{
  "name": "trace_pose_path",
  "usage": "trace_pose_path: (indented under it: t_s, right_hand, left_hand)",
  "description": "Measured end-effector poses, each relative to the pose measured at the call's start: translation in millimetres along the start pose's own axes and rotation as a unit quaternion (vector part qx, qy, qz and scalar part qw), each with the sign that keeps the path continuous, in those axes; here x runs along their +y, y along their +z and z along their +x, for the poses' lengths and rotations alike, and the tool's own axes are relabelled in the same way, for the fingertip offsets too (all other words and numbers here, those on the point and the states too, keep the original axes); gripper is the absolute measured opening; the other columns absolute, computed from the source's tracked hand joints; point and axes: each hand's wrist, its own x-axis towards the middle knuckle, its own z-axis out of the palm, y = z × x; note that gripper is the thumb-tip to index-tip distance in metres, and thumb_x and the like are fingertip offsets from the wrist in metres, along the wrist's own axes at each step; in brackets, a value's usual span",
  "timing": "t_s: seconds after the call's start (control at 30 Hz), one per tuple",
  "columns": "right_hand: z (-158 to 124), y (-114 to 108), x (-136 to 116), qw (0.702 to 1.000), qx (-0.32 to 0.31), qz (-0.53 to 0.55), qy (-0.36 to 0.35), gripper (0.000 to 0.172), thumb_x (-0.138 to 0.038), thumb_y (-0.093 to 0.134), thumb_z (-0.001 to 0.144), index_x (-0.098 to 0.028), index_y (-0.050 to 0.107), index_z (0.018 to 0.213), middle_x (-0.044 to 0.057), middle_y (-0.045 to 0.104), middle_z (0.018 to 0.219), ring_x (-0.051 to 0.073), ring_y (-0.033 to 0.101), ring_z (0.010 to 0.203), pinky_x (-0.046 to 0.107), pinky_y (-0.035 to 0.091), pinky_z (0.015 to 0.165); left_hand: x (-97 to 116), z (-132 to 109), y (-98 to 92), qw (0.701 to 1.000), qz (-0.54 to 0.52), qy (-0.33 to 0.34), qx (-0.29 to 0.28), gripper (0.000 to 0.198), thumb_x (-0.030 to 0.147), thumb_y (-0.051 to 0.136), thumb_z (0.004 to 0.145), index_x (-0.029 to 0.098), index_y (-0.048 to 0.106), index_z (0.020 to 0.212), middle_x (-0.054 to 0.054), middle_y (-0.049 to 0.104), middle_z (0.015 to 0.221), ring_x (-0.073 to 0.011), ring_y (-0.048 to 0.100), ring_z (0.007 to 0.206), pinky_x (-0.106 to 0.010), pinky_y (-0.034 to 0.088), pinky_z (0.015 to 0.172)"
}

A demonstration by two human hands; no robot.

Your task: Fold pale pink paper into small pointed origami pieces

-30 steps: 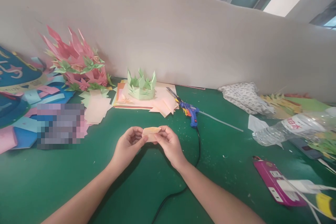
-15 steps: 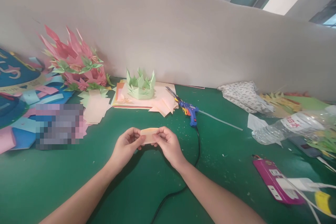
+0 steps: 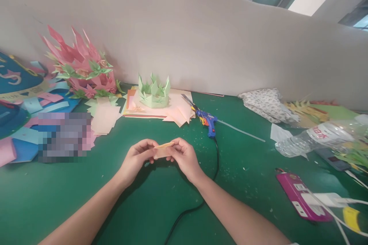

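1. Head view: we hold a small folded peach paper strip point(image 3: 162, 149) between both hands. It sits just above the green felt worktop point(image 3: 143, 206), near the front middle.
2. Our left hand point(image 3: 137, 157) pinches the strip's left end, with thumb and forefinger closed on it. Our right hand point(image 3: 184, 155) has the same narrow grip on the right end.
3. The upper flap stands slightly open along the top edge. We judge the step in hand to be a fold being shaped between the fingertips.
4. In our judgement, a next move on this fold calls for the edges to be lined up and for even pressure along the crease. The paper looks thin and could slip or crumple.
5. A blue hot-glue gun point(image 3: 209, 122) lies beyond the right hand, apart from it. Its black cord point(image 3: 198, 207) runs toward us past the right wrist.
6. Further back, a pale green folded paper crown point(image 3: 153, 92) sits on a stack of peach paper sheets point(image 3: 175, 111). A pink spiky paper flower point(image 3: 83, 65) stands at the far left, by the wall.
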Motion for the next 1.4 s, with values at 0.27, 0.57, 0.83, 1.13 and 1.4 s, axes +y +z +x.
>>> trace_pose_path:
  t_s: [0.27,0.57,0.83,1.13,1.4]
  right_hand:
    - [1.8,-0.6,-0.3,1.0,0.013,0.015,0.005,0.024,-0.037,0.067,0.069,-0.018,0.052,0.074,-0.002,0.061,0.06,0.011,0.055,0.049,0.022,0.04,0.048]
    - [3.5,-1.4,-1.4,0.998,0.054,0.044,0.0,0.025,-0.036,0.068,0.068,-0.018,0.051,0.075,-0.002,0.06,0.061,0.01,0.056,0.049,0.022,0.041,0.048]
    - [2.3,-0.7,-2.1,0.998,0.044,0.036,0.006,0.024,-0.035,0.068,0.068,-0.018,0.052,0.075,-0.003,0.059,0.059,0.01,0.056,0.049,0.022,0.042,0.048]
    - [1.6,-1.1,-2.8,0.999,0.033,0.029,0.013,0.025,-0.037,0.068,0.068,-0.018,0.052,0.075,-0.003,0.059,0.061,0.01,0.055,0.051,0.022,0.042,0.049]
    - [0.8,-2.8,-3.5,1.0,0.006,0.019,0.015,0.025,-0.038,0.067,0.069,-0.019,0.051,0.075,-0.004,0.057,0.058,0.009,0.05,0.046,0.022,0.039,0.047]
  left_hand:
    - [-2.3,2.7,-2.4,1.0,-0.014,0.015,-0.023,0.013,0.021,0.053,0.074,0.016,0.06,0.083,0.001,0.057,0.07,-0.009,0.05,0.057,-0.021,0.042,0.056]
    - [-15.3,4.4,-4.0,0.946,0.222,0.236,0.014,0.023,0.016,0.051,0.079,0.024,0.048,0.1,-0.004,0.049,0.105,-0.0132,0.056,0.085,-0.029,0.048,0.078]
    - [-9.5,3.7,-11.4,0.868,0.41,0.279,0.032,0.015,0.023,0.051,0.081,0.024,0.065,0.085,-0.004,0.064,0.094,-0.0169,0.061,0.082,-0.027,0.049,0.073]
    - [-10.6,3.3,-14.6,0.859,0.415,0.289,0.075,0.015,0.028,0.057,0.078,0.026,0.072,0.082,-0.003,0.07,0.09,-0.0176,0.066,0.081,-0.028,0.052,0.078]
    - [-7.1,3.1,-17.9,0.865,0.413,0.281,0.048,0.014,0.036,0.063,0.073,0.025,0.072,0.076,-0.003,0.071,0.086,-0.0186,0.066,0.078,-0.029,0.053,0.076]
